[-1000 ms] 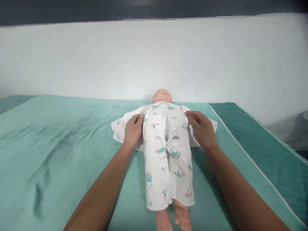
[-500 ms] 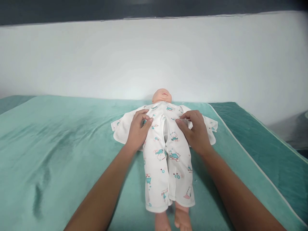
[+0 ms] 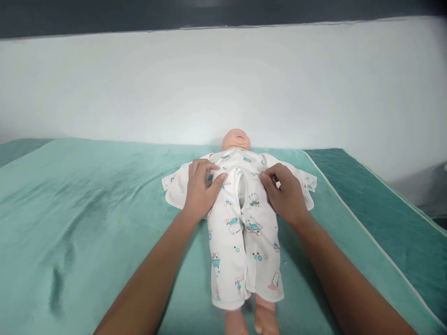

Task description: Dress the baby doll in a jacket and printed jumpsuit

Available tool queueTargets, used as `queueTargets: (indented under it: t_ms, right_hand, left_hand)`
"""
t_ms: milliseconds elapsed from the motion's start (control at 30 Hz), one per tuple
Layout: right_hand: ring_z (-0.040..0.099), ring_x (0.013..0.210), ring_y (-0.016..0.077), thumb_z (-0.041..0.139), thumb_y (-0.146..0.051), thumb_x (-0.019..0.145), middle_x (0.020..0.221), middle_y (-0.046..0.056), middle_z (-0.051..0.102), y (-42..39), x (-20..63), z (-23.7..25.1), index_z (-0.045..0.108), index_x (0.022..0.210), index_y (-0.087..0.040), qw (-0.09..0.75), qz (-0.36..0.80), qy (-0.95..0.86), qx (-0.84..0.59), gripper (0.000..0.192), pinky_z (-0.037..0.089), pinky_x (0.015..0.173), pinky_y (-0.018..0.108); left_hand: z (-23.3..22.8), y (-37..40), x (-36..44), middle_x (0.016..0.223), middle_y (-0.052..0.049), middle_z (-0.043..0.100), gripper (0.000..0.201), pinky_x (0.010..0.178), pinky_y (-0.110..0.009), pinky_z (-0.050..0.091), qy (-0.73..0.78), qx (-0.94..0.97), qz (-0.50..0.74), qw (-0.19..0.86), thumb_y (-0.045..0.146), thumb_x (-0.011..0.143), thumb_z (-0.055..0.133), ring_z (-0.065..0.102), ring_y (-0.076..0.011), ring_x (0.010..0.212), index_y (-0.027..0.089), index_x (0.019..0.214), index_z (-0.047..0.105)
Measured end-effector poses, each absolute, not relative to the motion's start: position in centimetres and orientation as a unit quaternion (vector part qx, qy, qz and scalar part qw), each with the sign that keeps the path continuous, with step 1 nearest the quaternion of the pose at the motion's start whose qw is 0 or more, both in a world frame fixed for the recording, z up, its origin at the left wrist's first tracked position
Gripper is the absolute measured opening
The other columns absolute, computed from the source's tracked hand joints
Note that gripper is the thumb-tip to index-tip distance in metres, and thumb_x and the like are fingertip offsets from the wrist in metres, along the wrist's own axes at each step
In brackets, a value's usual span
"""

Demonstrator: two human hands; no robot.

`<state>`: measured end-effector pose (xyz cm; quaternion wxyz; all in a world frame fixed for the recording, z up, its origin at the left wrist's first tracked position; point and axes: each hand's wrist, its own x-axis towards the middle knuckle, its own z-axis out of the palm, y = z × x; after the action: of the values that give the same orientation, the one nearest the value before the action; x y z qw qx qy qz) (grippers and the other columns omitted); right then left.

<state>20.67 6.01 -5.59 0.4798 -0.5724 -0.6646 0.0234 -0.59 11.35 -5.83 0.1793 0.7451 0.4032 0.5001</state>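
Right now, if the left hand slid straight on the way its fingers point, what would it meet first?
The left hand lies on the printed romper, fingers aimed up and inward. It would likely first reach the open front slit at the chest, then the right hand; depth is unclear.

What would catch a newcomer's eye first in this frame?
A baby doll in a white printed romper lies on its back in the middle of a teal blanket, head toward the white wall. The left hand and the right hand both rest on the romper's chest, either side of its open front. The doll's bare feet poke out at the bottom edge.
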Motion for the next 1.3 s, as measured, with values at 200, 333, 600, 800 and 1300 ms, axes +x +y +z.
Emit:
queueTargets:
  t_ms: [200, 333, 600, 800, 1300]
  right_hand:
    - [0.047, 0.073, 0.0185, 0.051, -0.027, 0.093, 0.072, 0.001, 0.052, 5.1, 19.7, -4.8, 0.048, 0.076, -0.024, 0.489, -0.074, -0.681, -0.54, 0.018, 0.039, 0.07, 0.035]
    - [0.047, 0.071, 0.018, 0.049, -0.026, 0.095, 0.071, 0.002, 0.052, 3.5, 18.0, -4.3, 0.048, 0.076, -0.023, 0.44, -0.044, -0.746, -0.498, 0.019, 0.039, 0.069, 0.034]
    - [0.049, 0.072, 0.0164, 0.048, -0.022, 0.096, 0.071, 0.001, 0.054, -3.4, 16.5, -6.4, 0.05, 0.076, -0.021, 0.389, 0.058, -0.766, -0.508, 0.02, 0.038, 0.07, 0.033]
    - [0.055, 0.075, 0.0163, 0.052, -0.019, 0.092, 0.087, 0.003, 0.056, -10.5, 17.4, -9.1, 0.053, 0.092, -0.023, 0.455, 0.166, -0.704, -0.52, 0.005, 0.047, 0.068, 0.031]
    - [0.059, 0.078, 0.0189, 0.049, -0.014, 0.091, 0.087, 0.004, 0.06, -14.0, 16.0, -8.3, 0.053, 0.095, -0.023, 0.416, 0.08, -0.721, -0.548, 0.011, 0.049, 0.067, 0.033]
  left_hand:
    - [-5.4, 10.8, -0.5, 0.088, -0.002, 0.056, 0.011, 0.08, -0.034, 0.042, 0.387, 0.774, 0.47, 0.175, 0.03, 0.087, 0.059, 0.05, -0.018, 0.086, 0.023, 0.082, 0.053]
    - [-5.2, 10.1, -0.3, 0.078, -0.001, 0.054, 0.019, 0.073, -0.033, 0.041, 0.381, 0.771, 0.473, 0.19, 0.033, 0.091, 0.053, 0.049, -0.0169, 0.076, 0.023, 0.074, 0.049]
    - [-7.0, 3.7, -2.0, 0.08, -0.003, 0.056, 0.017, 0.072, -0.033, 0.043, 0.376, 0.78, 0.466, 0.181, 0.03, 0.092, 0.051, 0.051, -0.0175, 0.077, 0.023, 0.077, 0.05]
    - [-9.0, -3.8, -5.5, 0.095, -0.004, 0.058, 0.005, 0.079, -0.034, 0.048, 0.377, 0.795, 0.41, 0.238, 0.021, 0.09, 0.054, 0.056, -0.0175, 0.087, 0.024, 0.094, 0.053]
    - [-8.5, -9.5, -4.8, 0.093, -0.003, 0.062, 0.021, 0.076, -0.033, 0.05, 0.362, 0.804, 0.42, 0.213, 0.008, 0.086, 0.047, 0.061, -0.0179, 0.089, 0.025, 0.097, 0.054]
